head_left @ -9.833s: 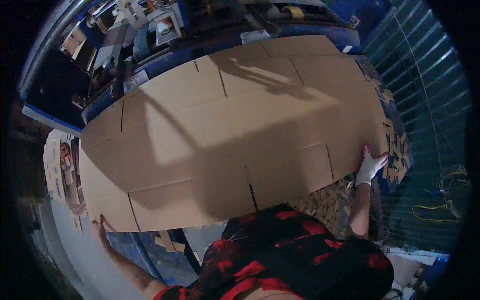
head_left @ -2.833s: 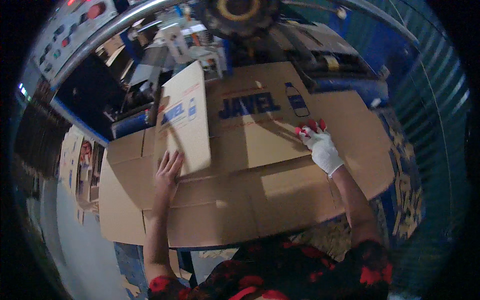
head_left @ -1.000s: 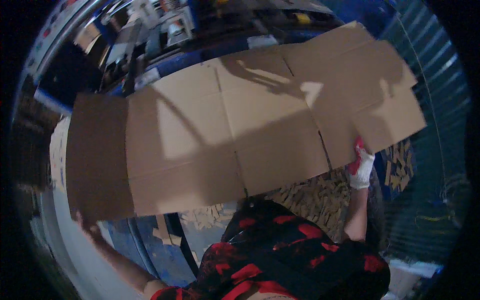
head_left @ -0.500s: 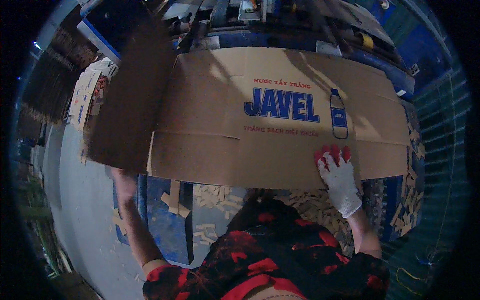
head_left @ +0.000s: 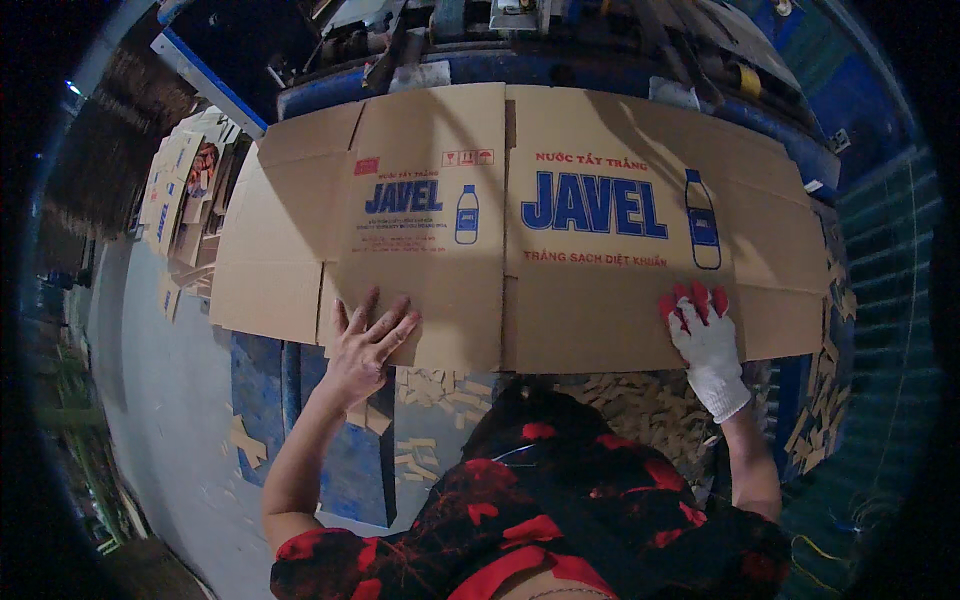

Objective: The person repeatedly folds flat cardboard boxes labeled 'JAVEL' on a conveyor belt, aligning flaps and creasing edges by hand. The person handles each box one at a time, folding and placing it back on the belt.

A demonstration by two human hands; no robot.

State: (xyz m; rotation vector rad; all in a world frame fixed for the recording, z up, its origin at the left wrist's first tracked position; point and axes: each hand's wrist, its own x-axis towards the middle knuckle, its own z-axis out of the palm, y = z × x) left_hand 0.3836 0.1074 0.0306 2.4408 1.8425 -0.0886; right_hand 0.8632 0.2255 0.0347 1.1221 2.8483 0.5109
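A wide brown cardboard box blank (head_left: 600, 320) lies across the blue machine before me, printed with blue and red lettering and bottle pictures. Creases and slots divide it into panels and flaps. Bare, my left hand (head_left: 367, 345) rests with spread fingers on the near edge of its left printed panel. My right hand (head_left: 705, 335), in a white knit glove with red fingertips, lies on the near edge of the right printed panel. Its fingers are stretched out on the board. Both palms bear on the top face, and neither hand grips anything.
Beyond the blank runs the dark machine with a blue beam (head_left: 580, 75). Cardboard scraps (head_left: 640, 400) litter the floor below and the right side. Printed cardboard pieces (head_left: 180, 190) are piled at the far left, near tall dark stacks (head_left: 110, 140). A green corrugated wall (head_left: 880, 330) stands at right.
The raised left part of the cardboard has swung down flat, showing another printed panel. My left hand has moved from its left edge rightward onto the top face. My right hand has shifted slightly right.
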